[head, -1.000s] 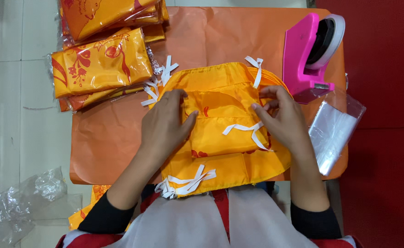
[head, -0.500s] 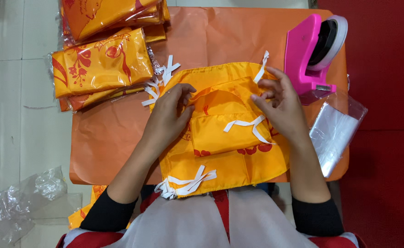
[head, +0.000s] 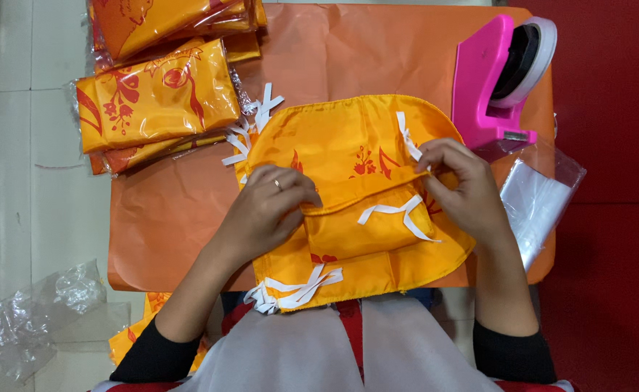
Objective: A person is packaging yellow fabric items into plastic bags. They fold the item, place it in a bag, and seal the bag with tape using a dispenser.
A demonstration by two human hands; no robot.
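The orange garment (head: 348, 210) lies flat at the near edge of the table (head: 181, 218), centred before the person, so both hands reach its fold. The left hand (head: 265, 210) rests curled on the fold's left end, fingertips pinching the folded edge. The right hand (head: 461, 185) pinches the right end beside a white tie (head: 406, 138), fingers nearly closed. Packed garments (head: 156, 94) stack at the far left corner; a pink tape dispenser (head: 497, 80) and clear bags (head: 541, 199) sit along the right edge.
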